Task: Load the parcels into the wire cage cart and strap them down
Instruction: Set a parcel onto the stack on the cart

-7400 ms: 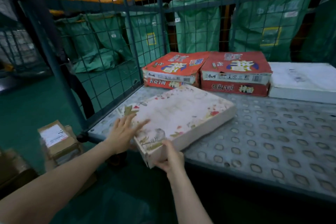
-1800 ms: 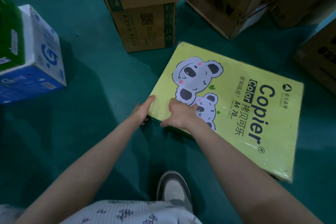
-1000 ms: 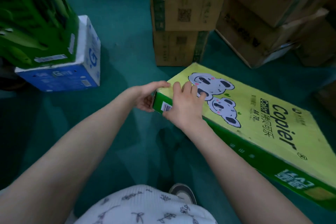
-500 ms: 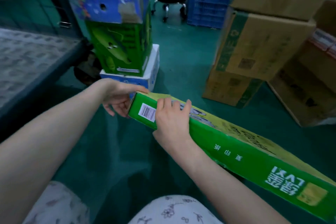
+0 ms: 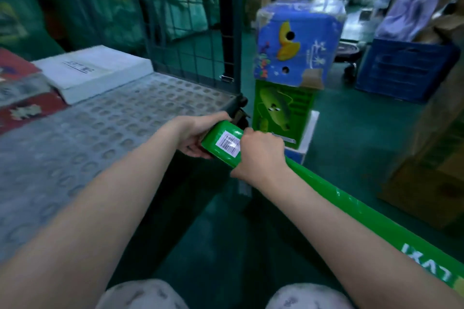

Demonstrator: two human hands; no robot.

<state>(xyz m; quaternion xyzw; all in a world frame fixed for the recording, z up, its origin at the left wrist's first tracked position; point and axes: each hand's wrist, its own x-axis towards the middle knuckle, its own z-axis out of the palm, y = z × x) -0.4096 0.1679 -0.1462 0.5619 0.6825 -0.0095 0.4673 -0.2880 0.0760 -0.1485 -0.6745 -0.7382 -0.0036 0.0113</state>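
Now left hand point(image 5: 193, 133) and right hand point(image 5: 261, 155) are gripping green parcel point(image 5: 371, 218) end, fingers clamped on it, beside wire cage cart point(image 5: 125, 118) corner, not yet loaded. White parcel point(image 5: 95, 70), red parcel point(image 5: 25, 108) are lying inside; strapping is probably waiting.

The long green film-wrapped box point(image 5: 371, 221) has a tight, glossy plastic skin that throws bright streaks along its edge. The white barcode label point(image 5: 228, 143) on its end is matt paper. The grey metal cart floor point(image 5: 100, 128) is dull sheet pressed with rows of round dimples. The dark wire mesh wall point(image 5: 190, 40) is painted metal rod. The flat white parcel point(image 5: 95, 70) looks smooth and matt; its material cannot be told. The blue printed carton point(image 5: 298, 40) is cardboard, torn to bare brown at one corner, with shiny clear film over its top. The brown corrugated cartons point(image 5: 426, 195) are matt. The blue slatted crate point(image 5: 401, 70) looks like plastic. The green floor point(image 5: 351, 133) is smooth with a soft sheen.
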